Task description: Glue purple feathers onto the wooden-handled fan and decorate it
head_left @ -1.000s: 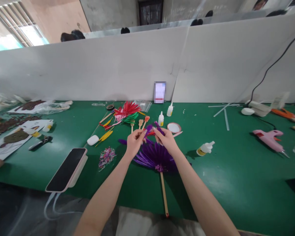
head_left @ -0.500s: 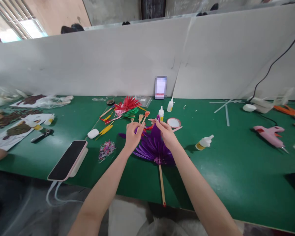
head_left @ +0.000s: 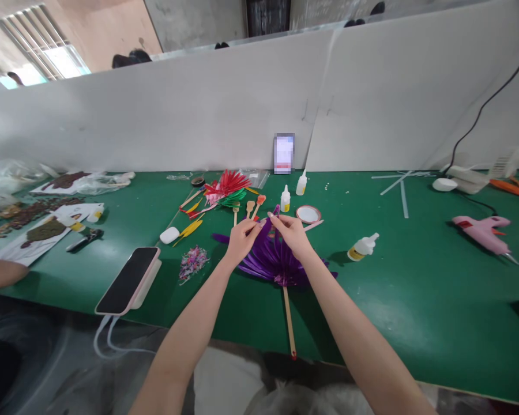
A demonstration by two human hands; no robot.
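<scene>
A purple feather fan [head_left: 259,265] lies on the green table, its thin wooden handle [head_left: 289,323] toward me. My left hand [head_left: 243,239] pinches the edge of an upright purple feather at the fan's top. From the other side, my right hand [head_left: 292,233] has thumb and finger closed on the same feather near its tip. My fingers partly cover the feather. Just beyond my hands are small wooden sticks with wide ends [head_left: 249,206], a glue bottle [head_left: 285,200] and a round white lid [head_left: 308,214] with a red rim.
To the left are a phone [head_left: 128,279], a heap of coloured shreds [head_left: 194,263], a white case [head_left: 169,235], yellow feathers [head_left: 191,229] and a red feather piece [head_left: 229,183]. On the right stand a glue bottle [head_left: 362,248] and a pink glue gun [head_left: 482,231]. Another person's arm [head_left: 2,275] rests at far left.
My left hand has moved right, away from the wooden sticks, and closed on the purple feather. My right hand stays at the feather's tip. The view has shifted slightly.
</scene>
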